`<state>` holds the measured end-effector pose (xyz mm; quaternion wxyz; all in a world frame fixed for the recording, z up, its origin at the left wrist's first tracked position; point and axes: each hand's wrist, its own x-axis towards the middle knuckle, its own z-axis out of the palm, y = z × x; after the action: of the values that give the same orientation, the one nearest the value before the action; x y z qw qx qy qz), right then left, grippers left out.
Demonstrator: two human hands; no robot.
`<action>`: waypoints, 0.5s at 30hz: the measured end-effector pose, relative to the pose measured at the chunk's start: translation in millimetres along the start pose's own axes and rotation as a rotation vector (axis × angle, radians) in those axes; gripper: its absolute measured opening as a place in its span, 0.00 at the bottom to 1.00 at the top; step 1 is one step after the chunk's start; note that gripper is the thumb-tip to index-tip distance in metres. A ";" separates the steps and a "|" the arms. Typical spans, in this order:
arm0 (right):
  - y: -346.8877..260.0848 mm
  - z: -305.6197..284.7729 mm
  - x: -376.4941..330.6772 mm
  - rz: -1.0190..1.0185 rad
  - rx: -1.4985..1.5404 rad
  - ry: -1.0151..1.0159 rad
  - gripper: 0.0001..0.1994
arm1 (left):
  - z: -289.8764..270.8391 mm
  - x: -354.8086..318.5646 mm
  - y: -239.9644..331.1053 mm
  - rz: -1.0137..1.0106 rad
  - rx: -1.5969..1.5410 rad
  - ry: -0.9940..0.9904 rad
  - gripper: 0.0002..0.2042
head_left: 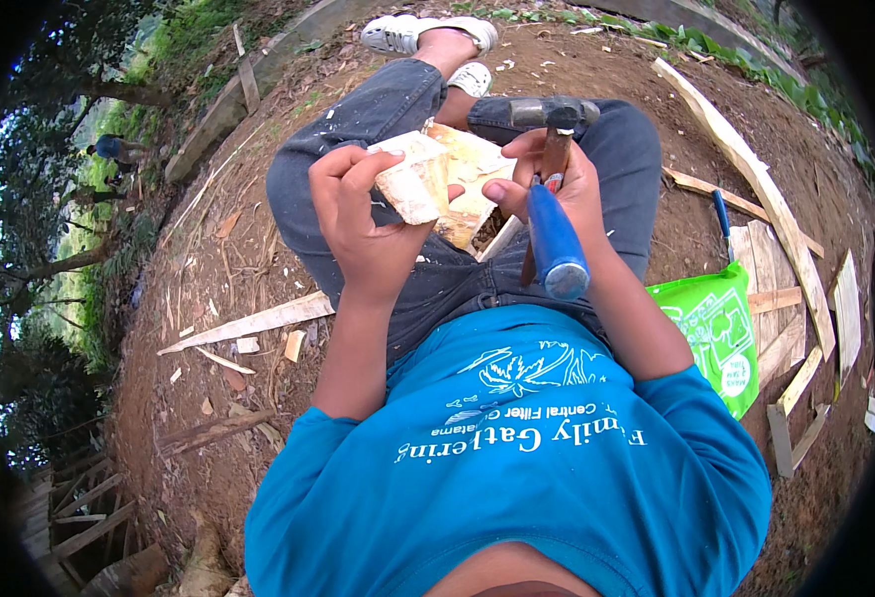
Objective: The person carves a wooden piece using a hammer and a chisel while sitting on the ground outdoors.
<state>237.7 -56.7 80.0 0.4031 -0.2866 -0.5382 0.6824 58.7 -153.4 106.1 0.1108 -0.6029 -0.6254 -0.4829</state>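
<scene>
Head view, and looks down on brown soil. Takes in a teal shirt, then dark trousers bent at the knees. Follows a long curved plank at the right, then a bright green bag near it. Spots a pale slab of wood over the lap. Grips a blue-handled hammer in the right hand, head end farthest from the shirt. And pinches a smaller wooden block in the left hand, just by the slab!

Hammer shaft partly hidden by blue handle, shirt cut off below, distant person too small to make out
</scene>
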 end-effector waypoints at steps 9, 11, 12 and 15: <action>3.7 -0.9 -0.4 0.016 0.006 0.013 0.20 | 0.9 -4.6 -1.8 -0.019 0.055 -0.020 0.38; 3.7 -1.4 -0.5 0.018 0.002 0.016 0.19 | -0.8 -0.4 2.9 0.012 0.112 -0.031 0.40; 3.1 -1.7 -0.6 0.026 -0.002 0.019 0.19 | 2.6 -3.3 0.9 -0.048 0.001 -0.004 0.41; 2.7 -0.3 -0.8 0.040 0.002 0.015 0.19 | 11.4 -13.4 -6.7 -0.140 -0.211 0.054 0.45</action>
<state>237.8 -57.6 77.2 0.3939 -0.3019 -0.5285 0.6887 61.3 -152.4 87.5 0.0295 -0.5528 -0.6087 -0.5684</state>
